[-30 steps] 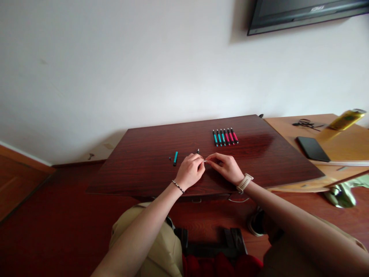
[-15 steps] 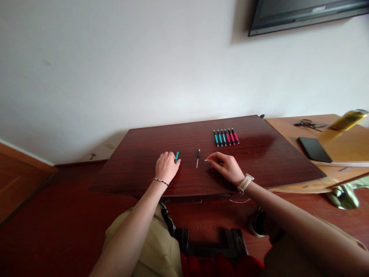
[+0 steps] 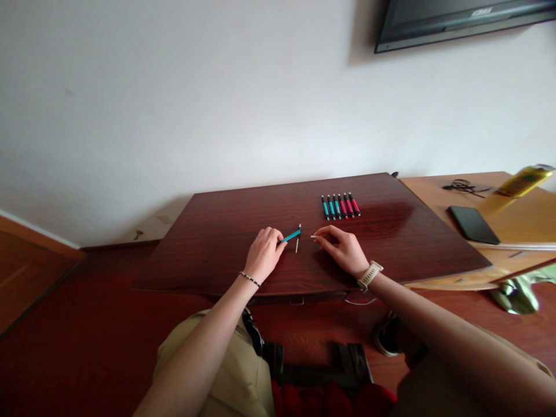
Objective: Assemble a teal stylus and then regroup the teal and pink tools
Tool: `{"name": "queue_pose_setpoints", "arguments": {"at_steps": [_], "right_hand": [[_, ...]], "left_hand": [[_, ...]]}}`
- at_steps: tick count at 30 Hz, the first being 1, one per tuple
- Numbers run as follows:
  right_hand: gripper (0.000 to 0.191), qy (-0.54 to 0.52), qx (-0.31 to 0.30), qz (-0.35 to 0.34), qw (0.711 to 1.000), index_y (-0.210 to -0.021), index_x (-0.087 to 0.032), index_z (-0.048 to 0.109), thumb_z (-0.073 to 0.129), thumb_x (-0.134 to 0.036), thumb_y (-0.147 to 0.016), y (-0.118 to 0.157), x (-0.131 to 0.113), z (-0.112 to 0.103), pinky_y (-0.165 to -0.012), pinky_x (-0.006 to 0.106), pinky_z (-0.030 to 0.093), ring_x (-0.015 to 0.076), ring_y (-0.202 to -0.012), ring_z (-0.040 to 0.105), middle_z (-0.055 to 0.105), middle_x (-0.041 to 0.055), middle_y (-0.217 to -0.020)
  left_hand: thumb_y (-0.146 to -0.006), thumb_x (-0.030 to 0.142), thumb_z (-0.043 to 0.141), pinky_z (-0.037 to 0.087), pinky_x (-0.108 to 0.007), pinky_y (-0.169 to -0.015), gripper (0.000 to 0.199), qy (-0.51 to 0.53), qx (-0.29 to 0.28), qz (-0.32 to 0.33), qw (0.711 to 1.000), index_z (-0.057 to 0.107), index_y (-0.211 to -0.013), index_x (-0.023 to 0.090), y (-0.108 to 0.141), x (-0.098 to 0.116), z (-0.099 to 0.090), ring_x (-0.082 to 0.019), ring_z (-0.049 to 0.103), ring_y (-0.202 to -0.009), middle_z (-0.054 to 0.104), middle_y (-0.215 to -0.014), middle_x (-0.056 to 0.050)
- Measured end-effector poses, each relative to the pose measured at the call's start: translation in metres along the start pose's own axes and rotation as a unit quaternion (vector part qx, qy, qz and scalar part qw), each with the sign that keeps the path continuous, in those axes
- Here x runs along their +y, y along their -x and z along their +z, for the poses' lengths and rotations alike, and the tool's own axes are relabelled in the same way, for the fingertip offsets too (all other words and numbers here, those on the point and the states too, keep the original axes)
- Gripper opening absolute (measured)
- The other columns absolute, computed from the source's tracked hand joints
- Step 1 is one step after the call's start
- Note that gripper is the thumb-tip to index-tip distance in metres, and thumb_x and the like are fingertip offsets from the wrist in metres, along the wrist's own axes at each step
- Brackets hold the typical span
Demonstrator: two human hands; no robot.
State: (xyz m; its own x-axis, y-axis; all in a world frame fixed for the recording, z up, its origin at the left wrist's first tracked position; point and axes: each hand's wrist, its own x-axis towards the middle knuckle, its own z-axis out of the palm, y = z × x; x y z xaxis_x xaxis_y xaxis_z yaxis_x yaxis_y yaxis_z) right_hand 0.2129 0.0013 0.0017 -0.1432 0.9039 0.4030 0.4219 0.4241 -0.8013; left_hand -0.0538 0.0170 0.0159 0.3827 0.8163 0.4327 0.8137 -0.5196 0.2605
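My left hand (image 3: 264,252) is closed on a turquoise pen barrel (image 3: 291,236), which points right and slightly up from the fingertips. Below the barrel's far end, on the dark red-brown table (image 3: 226,223), lies a pen part with a thin white refill (image 3: 297,245); the barrel hides some of its black section. My right hand (image 3: 343,249) pinches a thin white stick (image 3: 313,236) whose tip points left toward the barrel, with a small gap between them. Most of that stick is hidden by the fingers.
Behind my right hand several turquoise and pink pens (image 3: 341,206) lie in a neat row. On the lighter desk (image 3: 512,223) at the right are a black phone (image 3: 473,224), a black cable (image 3: 464,186) and a yellow can (image 3: 523,180). A wall (image 3: 217,104) rises behind the table.
My left hand has moved right and lifted the turquoise barrel, turning it from upright in view to pointing right over the pen part. My right hand has hardly moved.
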Motion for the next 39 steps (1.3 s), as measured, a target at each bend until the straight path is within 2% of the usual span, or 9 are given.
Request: {"name": "queue_pose_setpoints", "arguments": {"at_steps": [7, 12, 21, 27, 31, 34, 36, 37, 39], "right_hand": [[0.025, -0.009, 0.008, 0.009, 1.0, -0.106, -0.026, 0.074, 0.065, -0.047, -0.1, -0.001, -0.002, 0.0, -0.072, 0.034, 0.058, 0.0226, -0.076, 0.075, 0.08, 0.0035, -0.089], [0.025, -0.006, 0.005, 0.009, 1.0, -0.107, -0.027, 0.075, 0.065, -0.048, -0.1, 0.0, 0.0, 0.001, -0.074, 0.035, 0.059, 0.0236, -0.077, 0.076, 0.08, 0.0032, -0.089], [0.026, 0.0, -0.022, 0.007, 1.0, -0.12, -0.028, 0.076, 0.062, -0.042, -0.102, 0.001, -0.002, 0.001, -0.079, 0.034, 0.059, 0.0244, -0.082, 0.078, 0.081, 0.0024, -0.086], [0.031, 0.0, -0.023, 0.003, 1.0, -0.13, -0.027, 0.073, 0.061, -0.037, -0.103, 0.001, -0.002, 0.001, -0.081, 0.033, 0.06, 0.0238, -0.084, 0.079, 0.081, 0.0026, -0.087], [0.042, 0.002, -0.066, -0.029, 0.997, -0.143, -0.029, 0.065, 0.06, -0.032, -0.102, 0.002, -0.003, 0.003, -0.082, 0.033, 0.061, 0.0222, -0.088, 0.078, 0.081, 0.0032, -0.1], [0.063, 0.015, -0.102, -0.061, 0.993, -0.162, -0.031, 0.043, 0.06, -0.028, -0.101, 0.004, -0.005, 0.004, -0.08, 0.034, 0.062, 0.0203, -0.085, 0.076, 0.079, 0.003, -0.111], [0.073, 0.019, -0.11, -0.077, 0.991, -0.167, -0.033, 0.03, 0.059, -0.026, -0.101, 0.004, -0.007, 0.005, -0.081, 0.035, 0.063, 0.0192, -0.084, 0.075, 0.076, 0.0036, -0.122], [0.073, 0.022, -0.112, -0.086, 0.99, -0.168, -0.034, 0.028, 0.058, -0.025, -0.101, 0.004, -0.008, 0.005, -0.083, 0.036, 0.063, 0.0194, -0.087, 0.074, 0.074, 0.0043, -0.129], [0.067, 0.039, -0.115, -0.111, 0.986, -0.165, -0.034, 0.034, 0.056, -0.025, -0.103, 0.004, -0.008, 0.006, -0.092, 0.04, 0.062, 0.0218, -0.1, 0.073, 0.069, 0.0062, -0.138]], "left_hand": [[-0.101, 0.022, 0.064, 0.052, -0.039, -0.092, 0.007, 0.019, -0.017, 0.048, 0.999, 0.056, -0.101, 0.023, -0.002, 0.017, 0.002, -0.024, 0.06, -0.102, 0.061, -0.106, -0.006], [-0.101, 0.022, 0.063, 0.052, -0.039, -0.093, 0.007, 0.031, -0.011, 0.059, 0.998, 0.056, -0.102, 0.023, -0.002, 0.018, 0.001, -0.025, 0.061, -0.102, 0.062, -0.106, -0.006], [-0.1, 0.019, 0.064, 0.053, -0.036, -0.086, 0.009, 0.038, -0.035, 0.051, 0.997, 0.056, -0.103, 0.023, 0.0, 0.02, 0.008, -0.023, 0.064, -0.093, 0.065, -0.1, -0.004], [-0.101, 0.02, 0.063, 0.053, -0.038, -0.09, 0.01, 0.052, -0.04, 0.059, 0.996, 0.059, -0.109, 0.023, 0.001, 0.021, 0.012, -0.024, 0.066, -0.1, 0.067, -0.106, -0.006], [-0.1, 0.019, 0.063, 0.053, -0.036, -0.09, 0.009, 0.096, -0.032, 0.041, 0.994, 0.06, -0.107, 0.024, 0.001, 0.023, 0.013, -0.023, 0.066, -0.099, 0.067, -0.104, -0.005], [-0.099, 0.018, 0.064, 0.053, -0.034, -0.088, 0.008, 0.148, -0.019, 0.013, 0.989, 0.061, -0.105, 0.023, 0.0, 0.023, 0.014, -0.021, 0.067, -0.095, 0.068, -0.102, -0.004], [-0.098, 0.019, 0.065, 0.053, -0.033, -0.086, 0.007, 0.191, -0.01, -0.01, 0.982, 0.062, -0.104, 0.022, -0.002, 0.022, 0.014, -0.02, 0.067, -0.093, 0.07, -0.101, -0.003], [-0.099, 0.02, 0.065, 0.053, -0.032, -0.085, 0.007, 0.216, -0.006, -0.025, 0.976, 0.063, -0.105, 0.022, -0.003, 0.021, 0.014, -0.02, 0.067, -0.092, 0.07, -0.101, -0.003], [-0.099, 0.025, 0.065, 0.054, -0.03, -0.082, 0.007, 0.275, -0.001, -0.058, 0.96, 0.064, -0.106, 0.022, -0.005, 0.019, 0.015, -0.02, 0.069, -0.092, 0.072, -0.103, -0.004]]}}
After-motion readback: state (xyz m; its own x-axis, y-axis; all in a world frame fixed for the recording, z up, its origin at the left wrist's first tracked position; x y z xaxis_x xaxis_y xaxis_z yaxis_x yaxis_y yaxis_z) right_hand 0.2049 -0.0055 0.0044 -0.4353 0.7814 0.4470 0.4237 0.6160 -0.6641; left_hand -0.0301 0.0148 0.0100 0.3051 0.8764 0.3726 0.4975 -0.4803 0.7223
